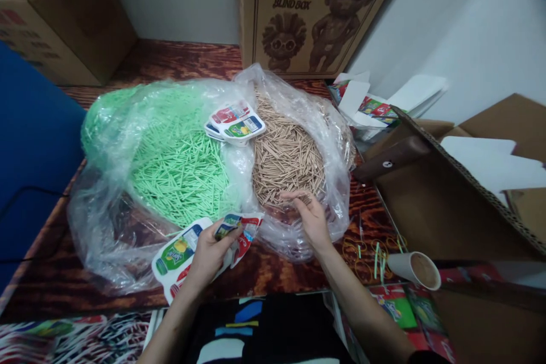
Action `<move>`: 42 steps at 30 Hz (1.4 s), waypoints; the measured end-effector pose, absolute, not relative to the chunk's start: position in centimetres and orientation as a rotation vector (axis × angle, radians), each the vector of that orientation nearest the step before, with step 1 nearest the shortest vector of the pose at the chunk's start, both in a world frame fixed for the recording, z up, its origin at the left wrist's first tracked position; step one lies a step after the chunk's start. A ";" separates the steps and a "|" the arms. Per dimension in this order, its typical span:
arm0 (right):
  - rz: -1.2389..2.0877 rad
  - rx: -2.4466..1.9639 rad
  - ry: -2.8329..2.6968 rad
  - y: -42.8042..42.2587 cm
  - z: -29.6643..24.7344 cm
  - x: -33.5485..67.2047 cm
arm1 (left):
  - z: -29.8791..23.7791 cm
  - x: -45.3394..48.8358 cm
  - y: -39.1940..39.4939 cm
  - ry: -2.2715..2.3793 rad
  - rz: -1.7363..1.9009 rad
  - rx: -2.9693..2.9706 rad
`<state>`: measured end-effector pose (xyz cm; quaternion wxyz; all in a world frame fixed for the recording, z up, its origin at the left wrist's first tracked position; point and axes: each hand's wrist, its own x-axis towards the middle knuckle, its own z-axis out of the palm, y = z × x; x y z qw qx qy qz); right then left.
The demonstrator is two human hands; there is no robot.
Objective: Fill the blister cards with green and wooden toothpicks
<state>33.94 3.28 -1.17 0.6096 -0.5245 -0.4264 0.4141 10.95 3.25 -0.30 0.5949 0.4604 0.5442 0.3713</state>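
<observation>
Left hand (209, 253) grips printed cards (177, 256); right hand (313, 219), fingertips close together, is at brown sticks (288, 153), grip on any indiscernible.

White-bordered printed cards (179, 253) tilt near the front edge of the worktop (273, 278), thin brown sticks (290, 159) heaped farther back.

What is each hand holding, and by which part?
The left hand holds printed card, pinched under the thumb near its bent right-hand end. Whether the right hand, fingertips at the brown sticks, holds any cannot be told.
</observation>
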 end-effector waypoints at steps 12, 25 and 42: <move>0.977 -1.361 -1.121 1.2 -2.8 34.0 | -0.6 11.1 3.2 1.254 0.864 1.026; 0.996 -1.424 -1.266 0.5 -3.6 33.1 | 0.5 11.4 3.1 1.282 0.846 0.963; 1.028 -1.344 -1.405 2.1 -1.0 32.1 | -0.4 11.8 3.4 1.203 0.787 1.098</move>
